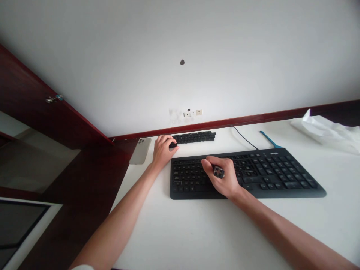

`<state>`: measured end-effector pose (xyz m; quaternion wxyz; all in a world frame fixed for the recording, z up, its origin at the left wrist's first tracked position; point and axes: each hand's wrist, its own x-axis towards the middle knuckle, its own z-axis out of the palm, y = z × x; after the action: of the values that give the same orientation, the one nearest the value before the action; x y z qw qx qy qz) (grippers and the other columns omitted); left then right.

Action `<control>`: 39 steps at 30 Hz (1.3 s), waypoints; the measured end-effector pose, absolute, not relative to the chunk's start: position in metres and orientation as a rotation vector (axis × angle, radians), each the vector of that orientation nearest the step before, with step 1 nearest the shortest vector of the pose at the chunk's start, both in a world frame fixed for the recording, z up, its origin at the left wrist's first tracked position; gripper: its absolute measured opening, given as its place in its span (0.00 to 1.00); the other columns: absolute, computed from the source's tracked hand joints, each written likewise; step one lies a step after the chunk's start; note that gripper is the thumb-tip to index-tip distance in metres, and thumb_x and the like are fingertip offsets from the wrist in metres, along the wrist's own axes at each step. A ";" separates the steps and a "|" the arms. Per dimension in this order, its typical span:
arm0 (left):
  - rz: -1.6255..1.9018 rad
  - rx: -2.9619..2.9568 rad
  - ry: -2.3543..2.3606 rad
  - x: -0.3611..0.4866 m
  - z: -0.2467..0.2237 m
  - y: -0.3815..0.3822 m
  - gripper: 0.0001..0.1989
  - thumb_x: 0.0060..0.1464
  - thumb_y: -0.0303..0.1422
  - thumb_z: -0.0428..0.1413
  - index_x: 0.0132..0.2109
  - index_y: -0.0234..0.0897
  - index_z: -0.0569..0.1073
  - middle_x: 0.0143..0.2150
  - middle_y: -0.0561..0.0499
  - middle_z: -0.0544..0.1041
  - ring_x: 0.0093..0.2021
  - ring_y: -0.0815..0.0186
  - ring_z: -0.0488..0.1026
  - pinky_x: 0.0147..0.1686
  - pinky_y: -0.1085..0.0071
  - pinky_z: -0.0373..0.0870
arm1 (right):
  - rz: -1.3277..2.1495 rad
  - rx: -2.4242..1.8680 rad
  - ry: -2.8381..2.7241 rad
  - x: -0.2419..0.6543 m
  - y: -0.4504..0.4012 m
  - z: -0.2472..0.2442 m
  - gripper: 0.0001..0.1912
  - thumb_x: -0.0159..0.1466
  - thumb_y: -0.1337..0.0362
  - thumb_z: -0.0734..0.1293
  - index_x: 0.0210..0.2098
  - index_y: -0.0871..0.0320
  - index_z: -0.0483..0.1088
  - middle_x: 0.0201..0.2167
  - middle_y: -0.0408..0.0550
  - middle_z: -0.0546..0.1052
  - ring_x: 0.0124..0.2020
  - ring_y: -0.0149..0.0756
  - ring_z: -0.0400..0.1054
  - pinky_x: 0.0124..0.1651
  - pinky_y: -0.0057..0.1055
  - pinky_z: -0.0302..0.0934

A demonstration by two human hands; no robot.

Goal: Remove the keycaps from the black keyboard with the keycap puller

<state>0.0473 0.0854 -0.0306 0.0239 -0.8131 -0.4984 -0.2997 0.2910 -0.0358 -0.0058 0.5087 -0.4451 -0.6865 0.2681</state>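
A large black keyboard [197, 191] lies on the white table. Over its middle, my right hand [223, 174] is closed around a small dark object [218, 171], whose end shows between the fingers; the part below the fist is hidden. Beyond the keyboard's left end, my left hand [164, 150] pinches a small black keycap [172, 144] at the left end of rows of loose black keycaps [197, 137]. Some keys at the keyboard's middle right look different, with bright outlines.
A phone [140, 151] lies at the table's left edge. Behind the keyboard are a thin cable [244, 138] and a blue tool [270, 139]. A crumpled white bag [327, 131] sits at the back right. The wall with sockets [192, 113] stands behind the table [180, 232].
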 end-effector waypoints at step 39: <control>-0.819 -3.087 -1.456 0.100 -0.024 -0.041 0.25 0.45 0.49 0.74 0.47 0.45 0.78 0.39 0.52 0.83 0.39 0.56 0.78 0.45 0.55 0.70 | 1.649 -0.796 -0.736 0.280 -0.020 -0.003 0.26 0.68 0.52 0.67 0.22 0.55 0.52 0.19 0.36 0.51 0.21 0.29 0.45 0.24 0.30 0.45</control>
<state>0.1001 -0.0414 -0.0238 -0.1835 -0.8645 -0.4078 -0.2294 0.2800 -0.0196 -0.0026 0.5517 -0.3364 -0.3110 0.6970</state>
